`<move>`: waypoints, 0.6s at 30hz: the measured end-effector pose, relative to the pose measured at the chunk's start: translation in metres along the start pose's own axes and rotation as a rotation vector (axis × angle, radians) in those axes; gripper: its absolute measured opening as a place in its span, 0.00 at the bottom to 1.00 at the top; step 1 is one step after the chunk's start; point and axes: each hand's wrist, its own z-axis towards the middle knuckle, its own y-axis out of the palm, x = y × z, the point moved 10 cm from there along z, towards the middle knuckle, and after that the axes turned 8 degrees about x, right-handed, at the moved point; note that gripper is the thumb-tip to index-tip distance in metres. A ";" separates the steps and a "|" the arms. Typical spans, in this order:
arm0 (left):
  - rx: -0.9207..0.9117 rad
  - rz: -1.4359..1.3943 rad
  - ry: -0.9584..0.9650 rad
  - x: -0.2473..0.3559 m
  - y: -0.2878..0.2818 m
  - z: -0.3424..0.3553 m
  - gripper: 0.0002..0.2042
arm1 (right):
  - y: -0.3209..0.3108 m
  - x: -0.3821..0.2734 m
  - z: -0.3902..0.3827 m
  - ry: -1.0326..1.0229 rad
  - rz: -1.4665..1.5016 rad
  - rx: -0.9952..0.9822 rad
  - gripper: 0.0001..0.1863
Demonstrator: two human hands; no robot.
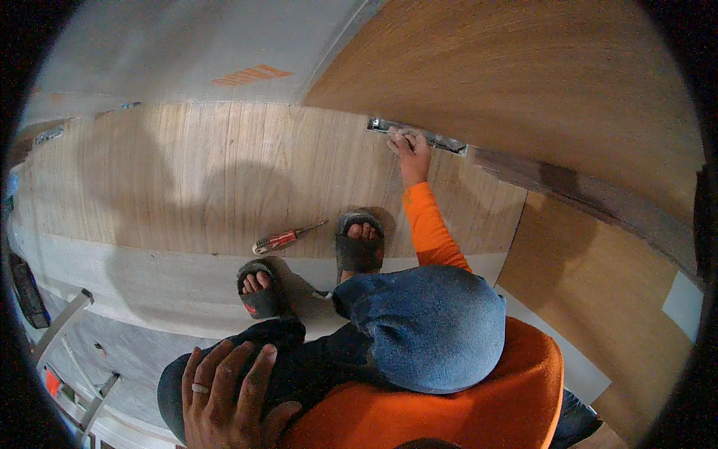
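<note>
My right hand (410, 151), in an orange sleeve, reaches down to a long, narrow metal fitting (447, 142) set in the floor at the foot of a brown wooden panel (516, 67). Its fingers are bent together at the fitting's left part; what they pinch, if anything, is too small to tell. My left hand (232, 389), with a ring on one finger, rests on my dark-clad left knee, fingers spread. On the wood-look floor (187, 194), left of my right foot, lies a screwdriver (280, 239) with a red and pale handle, its shaft pointing up and right.
My feet are in dark slide sandals (360, 243) on the floor. A grey-white wall (164, 52) with an orange mark rises ahead. A metal frame, perhaps a ladder (63, 323), stands at the left. Brown boards (598, 277) lie at the right.
</note>
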 end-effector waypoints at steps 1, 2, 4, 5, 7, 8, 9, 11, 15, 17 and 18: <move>0.001 -0.003 0.000 -0.001 0.001 0.000 0.26 | -0.002 0.003 -0.001 0.017 0.031 0.018 0.06; 0.013 0.006 0.003 -0.003 0.004 -0.002 0.27 | -0.003 0.005 -0.001 0.033 0.063 0.037 0.07; 0.035 0.025 0.009 -0.009 0.012 -0.005 0.30 | 0.000 0.004 -0.001 0.027 0.047 0.005 0.07; 0.036 0.022 0.012 -0.009 0.012 -0.005 0.30 | 0.001 0.001 -0.002 0.021 0.037 -0.008 0.07; 0.038 0.018 0.017 -0.007 0.011 -0.004 0.29 | 0.013 -0.005 -0.003 -0.049 -0.047 -0.074 0.07; 0.025 0.010 0.015 -0.005 0.009 -0.002 0.28 | 0.021 -0.009 -0.004 -0.082 -0.089 -0.107 0.07; 0.012 0.002 0.012 -0.002 0.003 0.000 0.27 | 0.026 -0.016 -0.003 -0.164 -0.310 -0.109 0.07; 0.000 -0.006 0.015 0.001 0.000 0.002 0.26 | 0.035 -0.030 -0.002 -0.326 -0.753 -0.107 0.08; 0.012 -0.004 0.026 0.004 -0.001 0.003 0.26 | 0.080 -0.046 -0.022 -0.643 -1.220 -0.141 0.08; 0.015 -0.006 0.012 0.002 -0.002 0.001 0.26 | 0.093 -0.064 -0.035 -0.666 -1.274 -0.058 0.08; 0.018 -0.012 0.006 0.001 -0.002 0.000 0.26 | 0.085 -0.067 -0.037 -0.586 -1.161 -0.016 0.08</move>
